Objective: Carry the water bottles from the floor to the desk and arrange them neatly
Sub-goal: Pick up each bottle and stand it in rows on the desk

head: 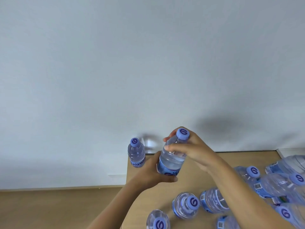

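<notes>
Both my hands hold one clear water bottle [173, 156] with a blue cap and blue label, tilted slightly above the wooden desk [206, 164]. My left hand [153, 172] grips its lower labelled part. My right hand [196, 149] wraps its shoulder and neck just under the cap. Another bottle [136, 152] stands upright at the desk's far left corner, against the wall. Several more bottles stand on the near part of the desk, among them one [185, 204] and another [158, 219] seen from above.
A cluster of bottles [280, 184] crowds the right side of the desk, partly behind my right forearm. A pale wall rises right behind the desk. The wooden floor [57, 209] lies to the left, past the desk's left edge.
</notes>
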`<state>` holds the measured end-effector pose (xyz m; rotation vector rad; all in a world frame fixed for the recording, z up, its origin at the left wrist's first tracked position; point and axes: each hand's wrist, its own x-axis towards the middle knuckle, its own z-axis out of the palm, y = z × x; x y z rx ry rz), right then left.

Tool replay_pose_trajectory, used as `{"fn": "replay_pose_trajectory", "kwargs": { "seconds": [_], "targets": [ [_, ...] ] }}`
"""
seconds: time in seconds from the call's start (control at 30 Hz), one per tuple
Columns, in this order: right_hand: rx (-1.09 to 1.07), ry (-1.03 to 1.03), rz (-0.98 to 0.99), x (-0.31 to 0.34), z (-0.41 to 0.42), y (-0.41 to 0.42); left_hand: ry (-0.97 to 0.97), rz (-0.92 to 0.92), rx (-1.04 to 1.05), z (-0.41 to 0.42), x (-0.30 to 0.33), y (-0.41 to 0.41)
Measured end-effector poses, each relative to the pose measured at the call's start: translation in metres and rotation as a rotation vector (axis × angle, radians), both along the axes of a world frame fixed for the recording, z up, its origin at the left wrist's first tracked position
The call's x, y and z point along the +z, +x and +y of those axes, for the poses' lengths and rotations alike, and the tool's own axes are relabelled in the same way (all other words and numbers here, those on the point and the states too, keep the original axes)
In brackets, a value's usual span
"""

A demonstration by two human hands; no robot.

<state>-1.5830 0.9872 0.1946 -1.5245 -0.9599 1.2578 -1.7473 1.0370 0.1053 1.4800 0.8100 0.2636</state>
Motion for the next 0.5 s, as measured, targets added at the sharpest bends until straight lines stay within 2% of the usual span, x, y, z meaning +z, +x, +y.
{"fn": "replay_pose_trajectory", "kwargs": {
  "seconds": [0.1, 0.27, 0.37, 0.5],
  "targets": [
    [0.046, 0.057, 0.041, 0.032, 0.004, -0.002, -0.011, -0.106, 0.044, -0.004, 0.023, 0.001],
    [0.046, 0.134, 0.097, 0.071, 0.011, -0.011, 0.076, -0.210, 0.178, -0.011, 0.059, 0.000],
    [-0.009, 0.181, 0.063, 0.087, 0.012, -0.020, 0.117, -0.243, 0.259, -0.015, 0.079, -0.003],
    [-0.189, 0.299, -0.044, 0.092, 0.005, -0.042, 0.154, -0.290, 0.308, -0.022, 0.102, -0.007]
  ]
}}
